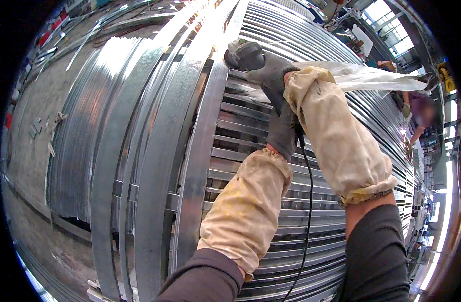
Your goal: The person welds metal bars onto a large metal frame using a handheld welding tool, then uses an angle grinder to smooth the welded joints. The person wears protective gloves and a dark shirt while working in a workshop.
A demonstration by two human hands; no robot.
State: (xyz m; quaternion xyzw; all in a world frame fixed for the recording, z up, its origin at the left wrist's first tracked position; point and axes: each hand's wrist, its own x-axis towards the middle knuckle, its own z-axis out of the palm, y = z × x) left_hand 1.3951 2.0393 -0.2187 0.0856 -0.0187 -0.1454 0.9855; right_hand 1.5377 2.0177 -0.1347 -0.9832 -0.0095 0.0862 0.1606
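An angle grinder [244, 54] with a round guarded head is held over the edge bar [203, 126] of a metal frame. My right hand [273, 73], in a dark grey glove, is closed around its front part, just behind the head. Behind it, my left hand [282, 123], gloved too, wraps the rear of the body, where a black cord [310, 201] comes out and hangs down across the bars. Whether the disc touches the metal cannot be made out. Beige sleeve covers [248, 201] protect both forearms.
Rows of parallel metal bars [311, 221] form the frame beneath my arms. Left of it lie long flat bars [155, 191] and a stack of thin metal strips [84, 126]. A whitish translucent sheet [361, 75] lies beyond my right arm. A co-worker [419, 113] bends over at the far right.
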